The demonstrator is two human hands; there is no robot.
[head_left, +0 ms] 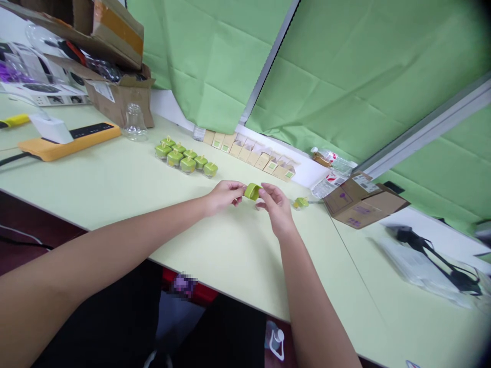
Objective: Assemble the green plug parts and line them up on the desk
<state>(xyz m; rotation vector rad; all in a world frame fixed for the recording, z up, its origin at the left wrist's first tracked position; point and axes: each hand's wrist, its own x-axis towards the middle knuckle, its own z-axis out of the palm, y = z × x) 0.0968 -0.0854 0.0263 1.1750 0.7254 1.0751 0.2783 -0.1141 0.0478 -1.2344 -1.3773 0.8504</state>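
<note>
Between my two hands is a small green plastic lid (252,191), tilted so that its hollow inside shows. My left hand (225,197) pinches its left edge between thumb and fingers. On the opposite edge, the thumb and fingers of my right hand (276,205) are closed. Just right of my right hand sits a small clear container with a green lid (301,203). Several similar green-lidded containers (187,163) stand grouped on the table, to the left beyond my left hand.
A row of small cardboard boxes (253,153) lines the table's back edge. At left are an orange power strip (76,140), a clear plastic bottle (135,122) and an open carton (118,99). At right stand a cardboard box (364,200) and plastic bottles (330,183).
</note>
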